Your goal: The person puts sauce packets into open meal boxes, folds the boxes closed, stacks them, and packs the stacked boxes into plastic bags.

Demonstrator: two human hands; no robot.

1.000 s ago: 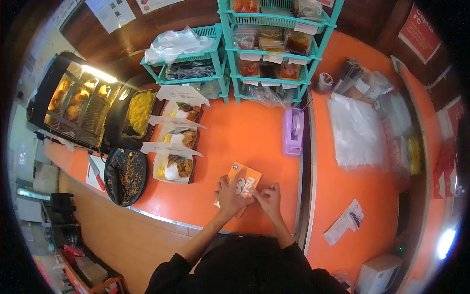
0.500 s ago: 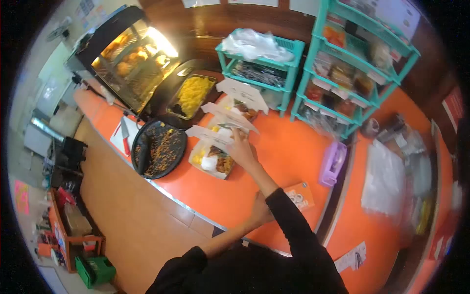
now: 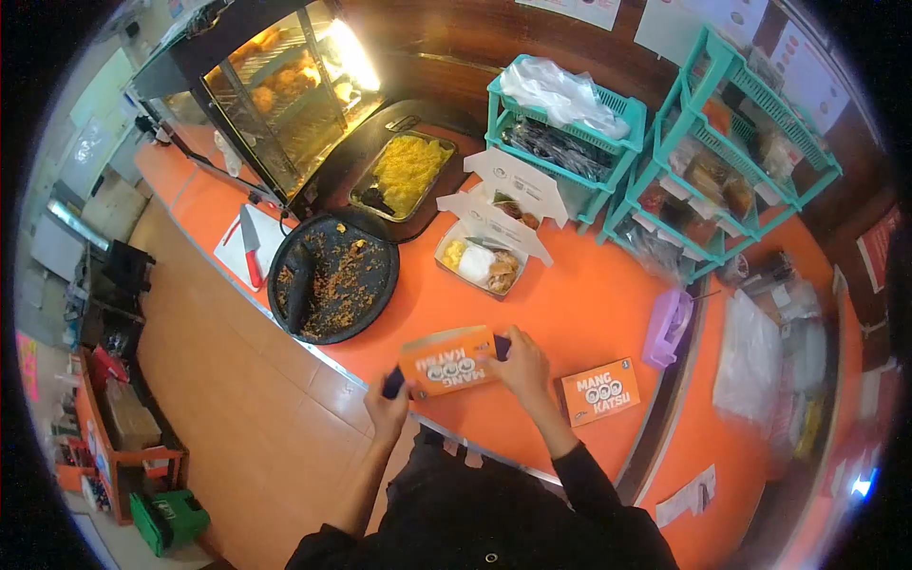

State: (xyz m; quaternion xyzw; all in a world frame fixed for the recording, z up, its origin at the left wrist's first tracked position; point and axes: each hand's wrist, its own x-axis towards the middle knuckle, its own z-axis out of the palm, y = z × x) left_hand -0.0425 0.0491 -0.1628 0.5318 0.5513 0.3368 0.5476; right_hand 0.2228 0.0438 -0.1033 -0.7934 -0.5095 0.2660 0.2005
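An orange and white food box (image 3: 448, 363), its lid up or partly closed, is held between both hands above the orange counter. My left hand (image 3: 388, 407) grips its left end, and my right hand (image 3: 522, 369) grips its right end; dark flaps show beside the fingers. To the right lies a closed orange box (image 3: 600, 391) printed "MANG KATSU". Farther back, an open box (image 3: 483, 264) holds white rice, yellow food and browned pieces. Behind it stands another open box (image 3: 518, 211), partly hidden by the front box's raised lid.
A black stone mortar (image 3: 351, 285) and a red-handled knife (image 3: 251, 245) are at the left. Behind are a tray of yellow food (image 3: 408, 176), a lit food warmer (image 3: 285, 85) and teal racks (image 3: 617, 142). A purple tape dispenser (image 3: 667, 328) stands at the right.
The frontmost of the three open boxes has left the row, and both hands now hold a box nearer the body. My right hand has drawn back from the row. The view has shifted left.
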